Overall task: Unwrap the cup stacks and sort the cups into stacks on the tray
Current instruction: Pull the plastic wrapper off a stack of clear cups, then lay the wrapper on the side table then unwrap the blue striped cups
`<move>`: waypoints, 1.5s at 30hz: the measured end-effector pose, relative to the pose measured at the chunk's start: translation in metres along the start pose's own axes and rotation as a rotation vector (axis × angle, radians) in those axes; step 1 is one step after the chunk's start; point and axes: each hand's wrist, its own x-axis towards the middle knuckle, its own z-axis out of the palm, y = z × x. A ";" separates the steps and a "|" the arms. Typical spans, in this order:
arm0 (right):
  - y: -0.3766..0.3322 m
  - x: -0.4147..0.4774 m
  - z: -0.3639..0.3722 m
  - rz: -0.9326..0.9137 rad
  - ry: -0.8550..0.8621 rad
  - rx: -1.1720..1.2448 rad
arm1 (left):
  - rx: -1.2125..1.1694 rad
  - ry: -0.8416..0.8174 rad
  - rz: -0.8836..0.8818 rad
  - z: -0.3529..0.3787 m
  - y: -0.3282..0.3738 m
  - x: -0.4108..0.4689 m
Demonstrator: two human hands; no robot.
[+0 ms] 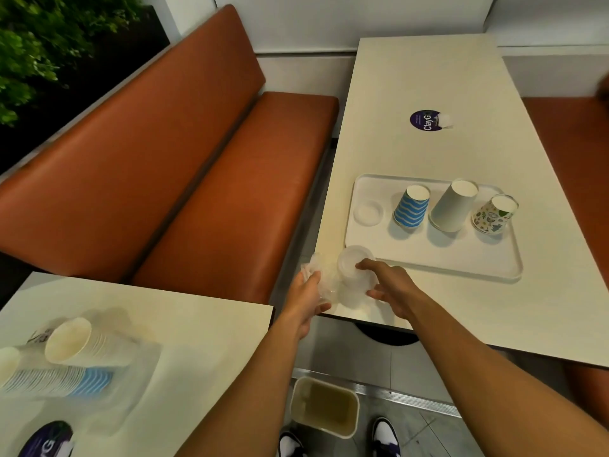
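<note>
Orange bench seating (197, 159) runs along the left of a cream table (445, 77) that carries a white tray (428, 255). On the tray three cups stand upside down in a row: a blue-striped cup (412, 207), a plain white cup (453, 206) and a floral cup (492, 214), with a clear plastic cup (368, 212) to their left. Over the table's near left corner, just off the tray, the right hand (390, 288) grips a stack of clear cups (354, 268) between thumb and fingers. The left hand (308, 293) holds the crumpled clear wrapper (313, 267) touching that stack. On a second table (197, 341) at the near left lie a wrapped white cup stack (85, 341) and a wrapped blue-striped stack (66, 380) side by side. A bin (324, 407) sits on the floor between the tables.
</note>
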 end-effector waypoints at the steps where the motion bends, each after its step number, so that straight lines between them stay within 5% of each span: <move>1: 0.001 0.001 0.000 -0.006 0.013 0.001 | 0.001 0.006 0.010 0.001 -0.002 0.001; 9: -0.001 -0.017 0.003 -0.043 0.108 0.057 | -0.004 0.232 0.167 -0.006 -0.002 -0.006; 14: 0.006 -0.075 0.016 -0.331 0.359 0.042 | 0.025 0.371 0.298 -0.021 0.010 -0.042; 23: -0.012 -0.122 0.061 -0.249 -0.261 -0.293 | 0.011 0.256 0.493 -0.043 0.001 -0.127; 38: -0.009 -0.139 0.084 -0.189 -0.641 -0.119 | -0.536 0.624 0.522 -0.128 -0.044 -0.200; 41: -0.006 -0.150 0.106 -0.198 -0.727 -0.134 | -0.465 0.640 0.530 -0.141 -0.046 -0.210; 45: 0.004 -0.161 0.143 -0.338 -0.651 -0.232 | -0.187 0.951 0.594 -0.156 -0.043 -0.225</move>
